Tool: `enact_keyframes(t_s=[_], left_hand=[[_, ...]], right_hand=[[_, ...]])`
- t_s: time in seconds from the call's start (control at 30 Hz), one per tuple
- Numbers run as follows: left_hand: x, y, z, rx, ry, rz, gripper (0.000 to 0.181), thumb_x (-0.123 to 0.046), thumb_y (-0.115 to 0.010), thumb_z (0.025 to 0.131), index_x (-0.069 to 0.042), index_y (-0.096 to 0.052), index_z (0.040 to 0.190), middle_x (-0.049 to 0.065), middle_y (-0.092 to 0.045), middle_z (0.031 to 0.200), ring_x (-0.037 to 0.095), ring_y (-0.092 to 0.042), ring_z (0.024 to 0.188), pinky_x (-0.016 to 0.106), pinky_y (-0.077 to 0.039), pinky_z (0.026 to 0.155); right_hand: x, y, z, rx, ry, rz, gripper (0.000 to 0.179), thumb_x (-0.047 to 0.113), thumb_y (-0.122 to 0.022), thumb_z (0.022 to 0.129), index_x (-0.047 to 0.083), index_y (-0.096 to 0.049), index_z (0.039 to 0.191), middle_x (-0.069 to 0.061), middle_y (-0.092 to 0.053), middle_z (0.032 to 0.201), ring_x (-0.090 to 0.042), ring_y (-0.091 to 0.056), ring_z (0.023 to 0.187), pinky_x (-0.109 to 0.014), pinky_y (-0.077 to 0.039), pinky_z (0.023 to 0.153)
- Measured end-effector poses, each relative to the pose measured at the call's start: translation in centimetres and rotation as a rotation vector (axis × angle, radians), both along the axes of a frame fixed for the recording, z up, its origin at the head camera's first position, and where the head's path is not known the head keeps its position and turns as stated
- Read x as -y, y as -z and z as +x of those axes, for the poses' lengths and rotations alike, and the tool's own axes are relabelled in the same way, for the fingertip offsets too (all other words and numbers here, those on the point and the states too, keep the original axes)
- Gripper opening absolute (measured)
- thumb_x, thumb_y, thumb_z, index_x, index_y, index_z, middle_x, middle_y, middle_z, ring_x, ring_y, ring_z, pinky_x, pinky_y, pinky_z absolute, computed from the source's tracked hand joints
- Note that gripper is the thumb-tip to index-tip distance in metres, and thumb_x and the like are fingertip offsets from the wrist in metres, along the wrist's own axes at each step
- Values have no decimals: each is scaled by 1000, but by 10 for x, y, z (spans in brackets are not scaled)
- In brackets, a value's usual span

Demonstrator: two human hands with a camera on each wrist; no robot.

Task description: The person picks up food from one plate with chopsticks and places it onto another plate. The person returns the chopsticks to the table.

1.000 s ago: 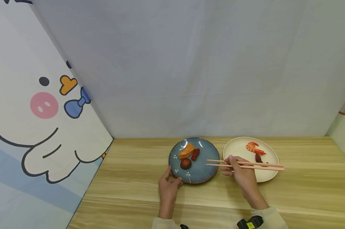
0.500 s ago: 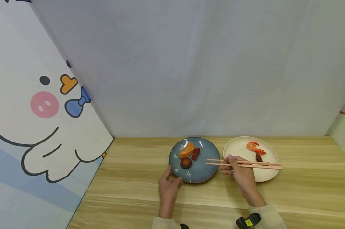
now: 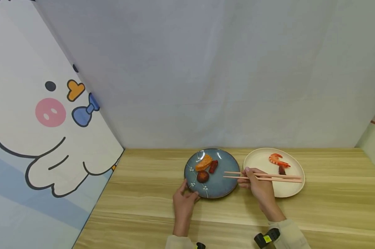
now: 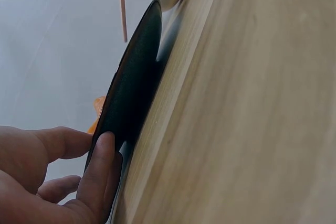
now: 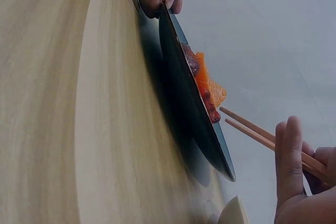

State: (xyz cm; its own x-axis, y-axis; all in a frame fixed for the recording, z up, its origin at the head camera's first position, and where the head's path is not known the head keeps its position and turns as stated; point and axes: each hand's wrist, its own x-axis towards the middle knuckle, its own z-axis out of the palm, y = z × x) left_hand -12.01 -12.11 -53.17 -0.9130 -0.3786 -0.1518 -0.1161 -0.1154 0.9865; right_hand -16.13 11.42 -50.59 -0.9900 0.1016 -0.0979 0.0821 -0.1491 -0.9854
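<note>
My left hand (image 3: 183, 204) pinches the near-left rim of a blue plate (image 3: 225, 185), its thumb and fingers on either face in the left wrist view. On the plate are an orange salmon piece (image 3: 203, 163), a small dark red piece of food (image 3: 213, 166) and a brown mushroom cap (image 3: 202, 176). My right hand (image 3: 262, 190) holds a pair of pink chopsticks (image 3: 294, 176), their tips slightly apart over the plate's right half. Nothing sits between the tips. In the right wrist view the tips stop just short of the food (image 5: 211, 106).
Right of the blue plate stands a cream plate (image 3: 253, 160), partly behind my right hand. It bears a shrimp (image 3: 278, 160) and a dark red tentacle-like piece (image 3: 282, 169). A pale curtain (image 3: 187, 86) rises behind the wooden table (image 3: 150, 180); a cartoon-print panel (image 3: 60, 152) stands left.
My right hand has shifted slightly left, and the chopsticks' rear ends have swung left and up a little. The left hand keeps its grip on the plate. The food lies unchanged.
</note>
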Motion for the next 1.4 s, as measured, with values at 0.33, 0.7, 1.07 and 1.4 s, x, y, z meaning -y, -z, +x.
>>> enact_keyframes(t_s=[0.33,0.7,1.07,1.4], left_hand=[[-1,1,-1,-1,-9,20,75,25,-64,83,12,-43,154,37,-47,144,7,-63,73,19,-63,67],[0,3,-2,-7,-1,25,75,25,-64,83,13,-42,154,38,-45,146,8,-63,74,19,-64,68],[0,1,-1,0,9,15,76,25,-64,84,12,-42,155,38,-44,148,8,-63,74,19,-64,69],[2,-1,1,-15,10,33,76,26,-64,82,15,-40,154,40,-44,147,8,-62,71,20,-64,68]], right_hand=[[2,1,-4,-19,-6,40,36,15,-54,112,-19,-64,119,-5,-77,82,-5,-74,70,-24,-67,67],[5,3,-10,-37,-15,81,35,13,-54,111,-19,-65,121,-11,-78,87,-5,-74,71,-24,-67,70],[9,1,-15,-54,-17,64,34,12,-57,110,-20,-65,121,-10,-77,88,-5,-74,69,-24,-67,69],[15,-6,-19,-80,-37,34,30,6,-58,108,-22,-62,121,-11,-75,87,-6,-74,68,-25,-67,70]])
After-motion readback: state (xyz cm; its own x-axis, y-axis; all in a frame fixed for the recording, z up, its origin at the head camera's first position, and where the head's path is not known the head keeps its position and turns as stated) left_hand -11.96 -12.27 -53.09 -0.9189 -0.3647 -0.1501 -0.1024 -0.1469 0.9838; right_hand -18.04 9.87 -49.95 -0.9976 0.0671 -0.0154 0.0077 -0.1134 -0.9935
